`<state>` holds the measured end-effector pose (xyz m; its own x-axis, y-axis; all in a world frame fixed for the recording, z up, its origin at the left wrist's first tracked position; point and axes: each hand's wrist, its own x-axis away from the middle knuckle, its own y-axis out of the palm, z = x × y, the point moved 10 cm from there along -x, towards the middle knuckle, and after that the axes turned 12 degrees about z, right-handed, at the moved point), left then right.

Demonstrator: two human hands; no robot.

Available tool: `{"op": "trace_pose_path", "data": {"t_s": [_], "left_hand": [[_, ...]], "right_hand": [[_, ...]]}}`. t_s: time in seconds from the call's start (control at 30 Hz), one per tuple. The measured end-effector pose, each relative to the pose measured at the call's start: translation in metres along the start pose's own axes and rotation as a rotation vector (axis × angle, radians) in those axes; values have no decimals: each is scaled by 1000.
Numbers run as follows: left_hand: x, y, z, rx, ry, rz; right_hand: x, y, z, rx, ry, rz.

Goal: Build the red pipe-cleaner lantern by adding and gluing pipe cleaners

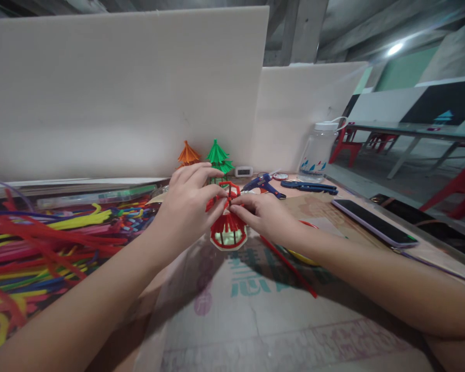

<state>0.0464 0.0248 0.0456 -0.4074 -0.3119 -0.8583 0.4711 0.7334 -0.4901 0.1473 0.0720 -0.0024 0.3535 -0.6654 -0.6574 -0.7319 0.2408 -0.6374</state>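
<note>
A small red pagoda-like model made of fuzzy pipe cleaners stands in front of me, with a railed octagonal base and a slatted roof. From the left, my left hand pinches its upper part between thumb and forefinger. My right hand closes on the same upper part from the right, at a short dark post under a red ring. The fingertips hide part of that spot. Near my right forearm lies a loose red pipe cleaner on the printed cardboard sheet.
Many coloured pipe cleaners pile up at left. Behind stand an orange pagoda model, a green pagoda model and a small digital clock. A blue glue gun, pliers, a bottle and a phone lie rightward.
</note>
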Motion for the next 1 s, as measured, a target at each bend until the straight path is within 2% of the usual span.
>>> {"op": "trace_pose_path", "data": {"t_s": [0.2,0.33,0.47,0.57,0.67,0.77,0.9,1.0], "left_hand": [[-1,-2,2,13,-15,-28],[-4,0,-6,122,-98,-95],[-8,-5,-29,270,-275,-84],[-6,-13,-57,236,-433,-39],[1,-16,-83,155,-559,-55],[7,-13,-100,96,-609,-142],[17,0,-110,93,-637,-277],[21,7,-111,147,-649,-294]], "right_hand": [[0,0,1,-1,8,-9],[0,0,2,-15,14,-5],[1,2,5,-42,34,-10],[0,-2,8,-43,68,-2],[-4,-14,7,-38,63,21],[-9,-32,7,2,71,79],[-15,-50,10,61,47,119],[-20,-54,18,92,56,85]]}}
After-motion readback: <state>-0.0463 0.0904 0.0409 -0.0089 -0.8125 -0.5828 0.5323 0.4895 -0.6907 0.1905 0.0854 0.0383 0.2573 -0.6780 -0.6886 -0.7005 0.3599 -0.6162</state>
